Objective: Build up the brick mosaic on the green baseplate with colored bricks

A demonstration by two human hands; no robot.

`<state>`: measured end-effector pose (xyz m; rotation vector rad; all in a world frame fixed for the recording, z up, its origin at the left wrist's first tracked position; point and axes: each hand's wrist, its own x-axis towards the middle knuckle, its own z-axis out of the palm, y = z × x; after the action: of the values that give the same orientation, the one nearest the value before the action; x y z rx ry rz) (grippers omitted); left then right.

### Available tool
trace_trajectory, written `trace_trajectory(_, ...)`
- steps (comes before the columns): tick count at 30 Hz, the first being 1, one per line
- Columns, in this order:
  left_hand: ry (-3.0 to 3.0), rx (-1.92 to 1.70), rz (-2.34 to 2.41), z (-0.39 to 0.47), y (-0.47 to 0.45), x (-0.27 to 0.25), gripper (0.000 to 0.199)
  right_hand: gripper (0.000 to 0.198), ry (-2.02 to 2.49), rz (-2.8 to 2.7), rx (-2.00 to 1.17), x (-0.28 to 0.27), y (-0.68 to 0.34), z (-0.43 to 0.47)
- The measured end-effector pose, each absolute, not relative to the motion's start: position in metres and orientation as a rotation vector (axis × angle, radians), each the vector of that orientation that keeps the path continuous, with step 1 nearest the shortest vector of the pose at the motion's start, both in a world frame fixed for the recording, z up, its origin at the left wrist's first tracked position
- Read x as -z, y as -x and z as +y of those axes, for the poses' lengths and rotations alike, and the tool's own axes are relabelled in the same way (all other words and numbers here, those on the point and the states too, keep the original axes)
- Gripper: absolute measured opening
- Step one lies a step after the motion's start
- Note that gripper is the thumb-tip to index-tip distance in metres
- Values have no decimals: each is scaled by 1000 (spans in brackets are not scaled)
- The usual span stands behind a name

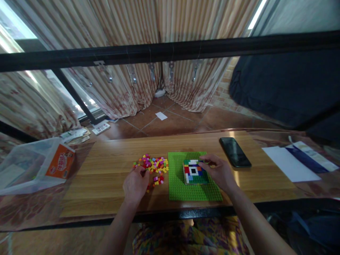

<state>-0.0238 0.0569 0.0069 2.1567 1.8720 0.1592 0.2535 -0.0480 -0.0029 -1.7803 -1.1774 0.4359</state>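
Observation:
A small square build of coloured toy bricks (190,178) stands on a green studded baseplate (175,193). Its top is a mosaic of red, blue, white and green around a black-and-white centre. My right hand (220,174) reaches its upper right edge, thumb and fingertips drawn together; whatever they pinch is too small to make out. Left of the baseplate lies a loose pile of tiny bricks (160,164) in yellow, red, pink and orange. Bent over the near left side of that pile is my left hand (136,183), its fingers curled closed, contents hidden.
A black phone (235,152) lies on the wooden board (111,156), right of the baseplate. White paper (289,164) is farther right. At the left stands a clear plastic bin (34,159) with an orange label. A dark metal bar (148,53) crosses before the curtains.

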Motion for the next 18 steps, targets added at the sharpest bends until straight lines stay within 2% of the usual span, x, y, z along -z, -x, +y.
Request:
trace_trajectory(10, -2151, -172, 1922, 59, 21, -4, 25, 38, 1646, -876, -818, 11, -242, -32)
trace_trajectory(18, -2144, -169, 1924, 59, 21, 0, 25, 37, 1645, -858, -821, 12, -240, -34)
